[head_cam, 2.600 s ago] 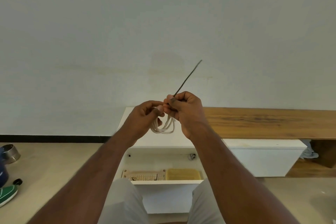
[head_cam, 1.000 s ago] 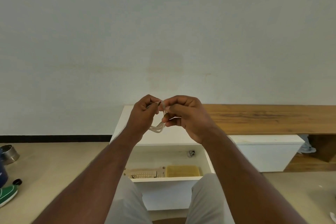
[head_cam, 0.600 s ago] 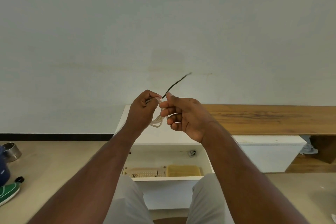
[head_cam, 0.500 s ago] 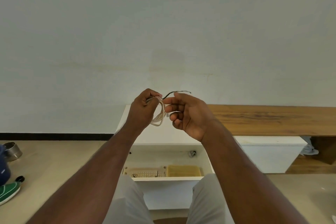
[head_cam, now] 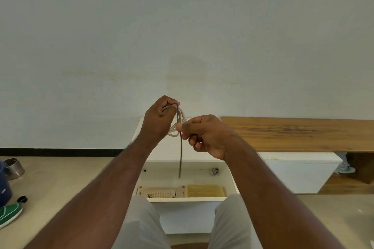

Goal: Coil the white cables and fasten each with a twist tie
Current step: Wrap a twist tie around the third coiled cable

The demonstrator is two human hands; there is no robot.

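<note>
The white cable [head_cam: 175, 125], wound in a small coil, is held up before the wall between both hands. The left hand [head_cam: 158, 122] grips the coil's top, fingers curled round it. At its 4 o'clock the right hand [head_cam: 206, 135] pinches the dark twist tie [head_cam: 180, 153], whose free end hangs at 6 o'clock toward the open white drawer [head_cam: 186, 199].
</note>
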